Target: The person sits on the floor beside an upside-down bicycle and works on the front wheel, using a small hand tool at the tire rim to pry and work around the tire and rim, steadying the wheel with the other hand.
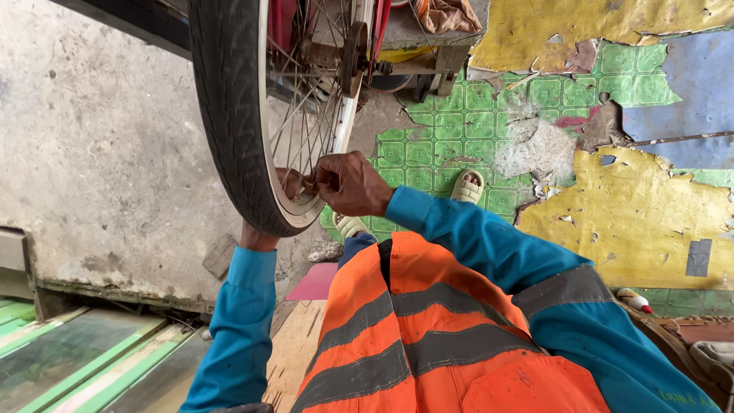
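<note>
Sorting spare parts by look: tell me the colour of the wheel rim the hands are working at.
White metal bicycle rim inside a black tyre; head view.

Dressed in a bright orange vest (428, 336) with grey reflective bands over long blue sleeves (489, 237), lower centre of frame; pale green slip-on sandals (468, 185) on both feet.

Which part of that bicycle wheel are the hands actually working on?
Start at the big black tyre at upper left and follow its pale rim down to the bottom. There the right hand and left hand pinch one thin spoke where it meets the rim.
</note>
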Available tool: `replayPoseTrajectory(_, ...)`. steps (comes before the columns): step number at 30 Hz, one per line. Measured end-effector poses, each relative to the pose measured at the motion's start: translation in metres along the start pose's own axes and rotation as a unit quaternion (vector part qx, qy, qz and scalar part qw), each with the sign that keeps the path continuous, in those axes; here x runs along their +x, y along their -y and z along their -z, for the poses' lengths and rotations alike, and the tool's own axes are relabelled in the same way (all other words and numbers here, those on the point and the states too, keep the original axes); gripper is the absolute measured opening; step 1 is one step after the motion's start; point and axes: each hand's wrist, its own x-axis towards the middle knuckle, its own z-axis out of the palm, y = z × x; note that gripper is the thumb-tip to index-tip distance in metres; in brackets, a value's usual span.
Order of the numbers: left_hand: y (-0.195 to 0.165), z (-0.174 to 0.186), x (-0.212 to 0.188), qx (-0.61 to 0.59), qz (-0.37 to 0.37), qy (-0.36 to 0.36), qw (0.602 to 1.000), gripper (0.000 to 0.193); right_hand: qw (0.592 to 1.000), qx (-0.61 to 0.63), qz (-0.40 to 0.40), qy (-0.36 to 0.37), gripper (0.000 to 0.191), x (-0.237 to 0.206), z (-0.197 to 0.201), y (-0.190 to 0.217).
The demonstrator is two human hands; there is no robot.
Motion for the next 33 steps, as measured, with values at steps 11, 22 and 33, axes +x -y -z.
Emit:
replayPoseTrajectory(11, -0.003, 0.007, 0.006, 0.017, 0.002, 0.042, 0.999, 0.016, 0.996, -0.069, 0.049, -0.016, 0.015, 0.002, 0.000, -0.004)
replayPoseTrajectory(22, 0.001, -0.011, 0.011, 0.074, 0.012, -0.007, 0.997, 0.016, 0.999, 0.003, -0.040, -0.028, 0.009, -0.025, 0.028, -0.029)
replayPoseTrajectory(33, -0.004, -0.018, 0.004, 0.106, 0.026, -0.024, 0.994, 0.021, 0.992, 0.097, -0.062, -0.048, 0.019, -0.061, 0.061, -0.055)
